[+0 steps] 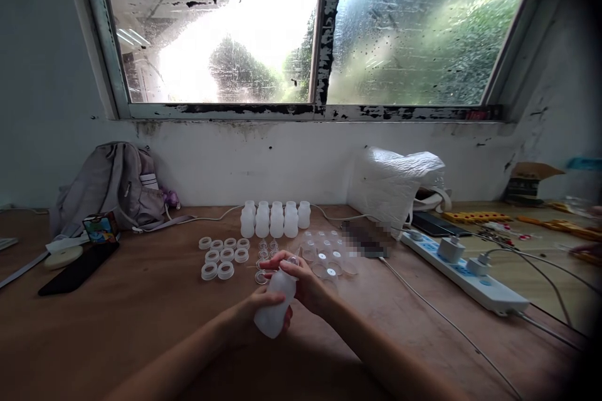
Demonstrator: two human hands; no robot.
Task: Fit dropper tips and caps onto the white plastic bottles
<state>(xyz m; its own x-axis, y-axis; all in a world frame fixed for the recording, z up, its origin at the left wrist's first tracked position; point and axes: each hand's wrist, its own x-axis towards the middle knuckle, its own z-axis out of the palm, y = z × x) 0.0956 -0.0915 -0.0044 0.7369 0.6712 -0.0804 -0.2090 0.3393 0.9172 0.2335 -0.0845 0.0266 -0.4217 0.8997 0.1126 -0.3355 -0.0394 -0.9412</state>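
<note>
A frosted white baby bottle (pixel 273 314) is held tilted above the table, its top leaning away to the right. My left hand (pixel 256 307) is closed around the bottle's body from the left. Around the bottle's upper end, my right hand (pixel 303 276) has its fingers wrapped, and a clear nipple tip (pixel 292 260) shows between them. Just beyond my hands lie several clear nipples (pixel 263 246), partly hidden by my right fingers. To the left are several whitish screw rings (pixel 226 255). Behind them, bottles (pixel 276 219) stand upright in rows. Clear round caps (pixel 322 257) lie to the right.
A white power strip (pixel 465 276) with plugs and cables lies at right. A blurred dark device (pixel 367 239) trails a white cable (pixel 423 307). A silvery padded bag (pixel 392 182) and a grey backpack (pixel 113 188) stand against the wall. A black phone-like slab (pixel 79 269) lies left.
</note>
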